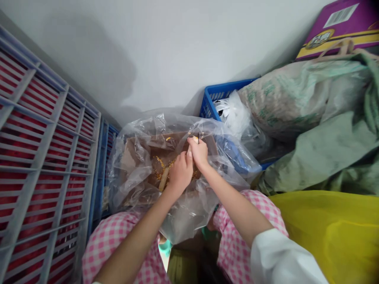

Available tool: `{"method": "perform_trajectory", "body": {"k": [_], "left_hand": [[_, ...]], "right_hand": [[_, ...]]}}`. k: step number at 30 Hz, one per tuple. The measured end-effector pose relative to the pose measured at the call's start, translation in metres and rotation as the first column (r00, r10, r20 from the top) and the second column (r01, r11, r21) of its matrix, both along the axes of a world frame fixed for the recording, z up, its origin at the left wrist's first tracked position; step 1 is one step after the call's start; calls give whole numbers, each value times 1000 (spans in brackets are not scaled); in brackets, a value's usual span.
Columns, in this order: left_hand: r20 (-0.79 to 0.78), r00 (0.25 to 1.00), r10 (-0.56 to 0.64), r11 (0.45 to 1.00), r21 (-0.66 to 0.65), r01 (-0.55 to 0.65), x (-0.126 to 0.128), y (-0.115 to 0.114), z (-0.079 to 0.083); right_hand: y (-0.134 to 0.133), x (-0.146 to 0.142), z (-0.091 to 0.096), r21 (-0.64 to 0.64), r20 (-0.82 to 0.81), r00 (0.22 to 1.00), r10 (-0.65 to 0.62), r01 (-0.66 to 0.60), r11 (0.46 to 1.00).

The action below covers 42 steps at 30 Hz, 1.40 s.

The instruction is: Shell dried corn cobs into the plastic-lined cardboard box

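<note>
Both my hands meet over a cardboard box (139,148) lined with a clear plastic bag (130,189). My right hand (199,153) is closed around a corn cob (195,139), whose pale yellow end shows at the fingers. A thin dark rod (198,135) sticks up beside that hand; what it belongs to is hidden. My left hand (181,170) is closed against the right one, apparently on the same cob, though its fingers are mostly turned from view. Below, loose yellow corn kernels (160,161) and a bare cob (163,179) lie in the box.
Stacked grey-blue plastic crates (50,130) rise close on the left. To the right stand a blue basket (211,94) with white plastic bags (235,112), large sacks (284,102) and a yellow bag (325,232). A purple carton (340,31) sits behind them. The wall (166,51) is just ahead.
</note>
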<state>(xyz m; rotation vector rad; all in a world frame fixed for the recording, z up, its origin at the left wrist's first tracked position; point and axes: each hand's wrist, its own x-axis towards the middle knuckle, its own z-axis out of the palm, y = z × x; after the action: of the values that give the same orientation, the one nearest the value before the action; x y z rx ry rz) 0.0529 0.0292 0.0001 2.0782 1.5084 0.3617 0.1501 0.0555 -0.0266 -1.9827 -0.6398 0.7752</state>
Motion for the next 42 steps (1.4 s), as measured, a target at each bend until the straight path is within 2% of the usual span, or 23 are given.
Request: {"method": "perform_trajectory", "body": {"k": [3, 6, 9, 13, 17, 21, 23, 26, 27, 28, 29, 31, 32, 34, 37, 39, 42], "left_hand": [[-129, 991, 29, 998, 52, -23, 7, -9, -1], [-167, 986, 20, 999, 53, -12, 4, -2, -12], [-137, 990, 28, 999, -40, -34, -1, 5, -24], [-110, 988, 105, 981, -152, -122, -4, 5, -38], [-69, 982, 175, 955, -229, -186, -5, 4, -50], [16, 974, 228, 943, -252, -217, -4, 4, -62], [127, 953, 277, 910, -353, -217, -6, 7, -67], [293, 883, 366, 777, -618, -117, -11, 19, -69], [317, 870, 377, 763, -638, -99, -14, 23, -67], [317, 875, 366, 790, -603, -113, -16, 26, -63], [292, 896, 334, 843, -517, -145, -18, 28, -58], [169, 960, 225, 946, -273, -174, -20, 27, -46], [81, 985, 152, 973, -188, -134, -19, 23, -40], [-88, 996, 12, 992, -122, -22, -14, 12, -31], [-256, 967, -4, 999, -49, -9, -4, 0, -28], [-269, 963, 15, 997, -71, -36, 0, -3, -35], [-205, 976, 74, 984, -142, -105, 1, -2, -52]], "right_hand": [[1, -9, -1, -23, -28, 999, -15, 15, 1000], [1, -16, -6, -81, 30, 999, -33, 36, 996], [-1, -20, -13, -183, 119, 992, -39, 61, 981], [-4, -23, -23, -259, 171, 985, 1, 44, 965], [-6, -25, -32, -300, 157, 988, 7, 41, 953], [-9, -25, -38, -292, 159, 987, 7, 40, 956], [-8, -24, -38, -278, 158, 987, 14, 31, 960], [-5, -22, -37, -245, 145, 989, 34, 3, 970], [-4, -21, -36, -234, 138, 990, 41, -8, 972], [-3, -19, -34, -221, 131, 990, 46, -16, 975], [-2, -17, -33, -206, 126, 991, 45, -18, 978], [-1, -14, -29, -174, 119, 992, 29, -8, 985], [-1, -13, -27, -162, 119, 993, 17, 3, 987], [-2, -11, -23, -157, 130, 992, 3, 18, 987], [-3, -12, -21, -196, 171, 985, 2, 32, 980], [-3, -15, -23, -241, 208, 978, 7, 45, 970], [-3, -17, -31, -306, 251, 967, 52, 28, 951]]}}
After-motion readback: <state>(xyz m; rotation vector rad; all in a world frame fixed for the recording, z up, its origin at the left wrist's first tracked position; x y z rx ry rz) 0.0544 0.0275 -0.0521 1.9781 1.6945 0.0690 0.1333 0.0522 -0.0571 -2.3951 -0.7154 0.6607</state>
